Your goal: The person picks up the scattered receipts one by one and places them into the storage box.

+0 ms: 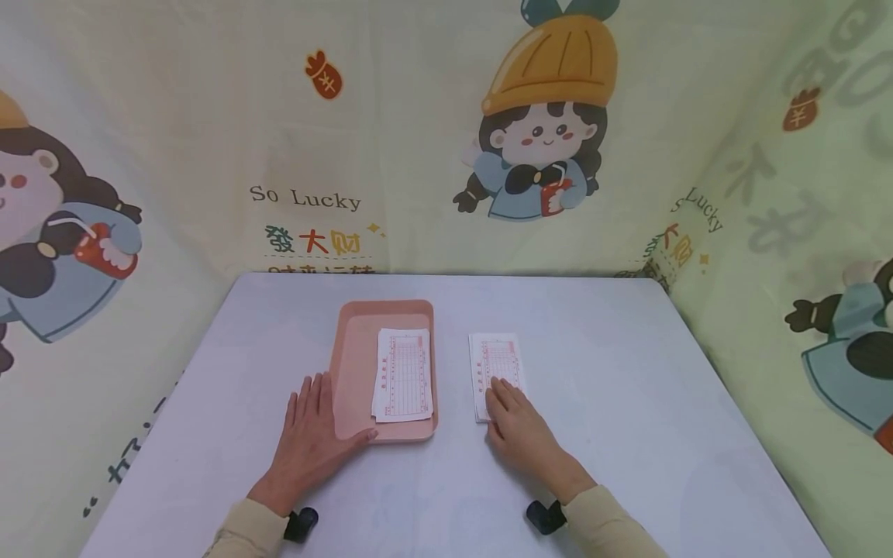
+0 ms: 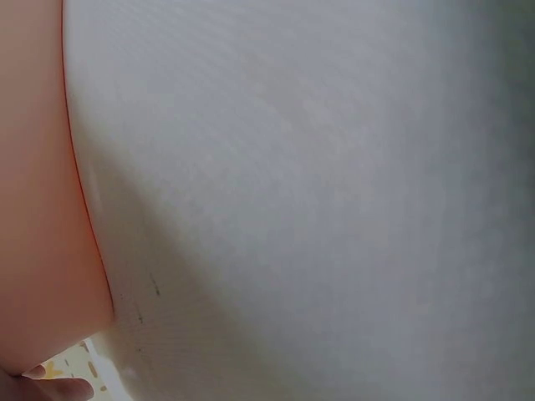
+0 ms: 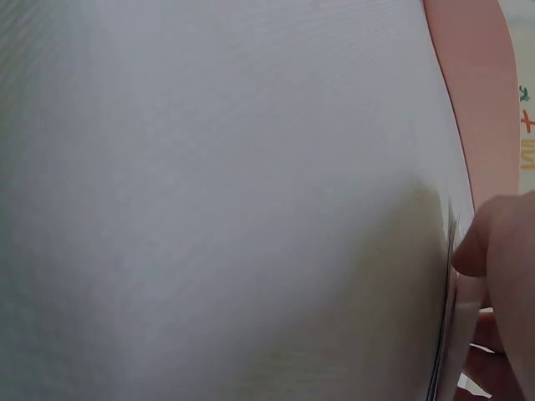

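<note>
The slip stack (image 1: pixel 497 358) is located right of the frame's centre, on the white table (image 1: pixel 628 465); its lower end is covered by the right hand (image 1: pixel 525 435), but whether any slip is pinched cannot be told. At lower left, the left hand (image 1: pixel 307 434) is held straight-fingered at the pink tray (image 1: pixel 354 372), with nothing gripped. Slips are judged light, flexible, easily creased and prone to sliding; edges are best pinched, faces left unpressed.
</note>
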`<state>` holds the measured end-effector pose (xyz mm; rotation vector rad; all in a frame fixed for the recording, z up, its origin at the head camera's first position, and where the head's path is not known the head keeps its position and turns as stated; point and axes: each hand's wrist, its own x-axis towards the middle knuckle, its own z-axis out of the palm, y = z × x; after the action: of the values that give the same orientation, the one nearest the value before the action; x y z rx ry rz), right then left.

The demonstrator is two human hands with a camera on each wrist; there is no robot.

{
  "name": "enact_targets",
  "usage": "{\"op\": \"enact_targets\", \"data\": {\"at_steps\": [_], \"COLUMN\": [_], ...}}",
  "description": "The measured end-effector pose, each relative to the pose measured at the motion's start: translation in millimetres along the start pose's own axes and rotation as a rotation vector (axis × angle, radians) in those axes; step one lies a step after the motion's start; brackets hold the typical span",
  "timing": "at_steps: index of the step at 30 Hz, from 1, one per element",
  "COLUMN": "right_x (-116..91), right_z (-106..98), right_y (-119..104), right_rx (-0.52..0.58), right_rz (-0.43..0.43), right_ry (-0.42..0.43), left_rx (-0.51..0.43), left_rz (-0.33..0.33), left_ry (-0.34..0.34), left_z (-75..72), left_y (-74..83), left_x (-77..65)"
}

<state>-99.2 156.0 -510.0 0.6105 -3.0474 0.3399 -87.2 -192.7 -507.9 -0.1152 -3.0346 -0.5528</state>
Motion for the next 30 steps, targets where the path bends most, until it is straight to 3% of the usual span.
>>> {"op": "enact_targets", "data": {"at_steps": [24, 30], "right_x": [-1.0, -0.9], "right_z": [2.2, 1.4], "right_y": [-0.6, 0.0], "right_rx": [-0.157, -0.144], "right_rz": [-0.056, -0.063], "right_ry": [0.094, 0.122], "left_rx": [0.009, 0.005], "left_rz": [-0.002, -0.003], "left_ry": [-0.001, -0.001], "left_z": [0.2, -0.6], "left_y": [0.0, 0.3], "left_x": [1.3, 1.3]}}
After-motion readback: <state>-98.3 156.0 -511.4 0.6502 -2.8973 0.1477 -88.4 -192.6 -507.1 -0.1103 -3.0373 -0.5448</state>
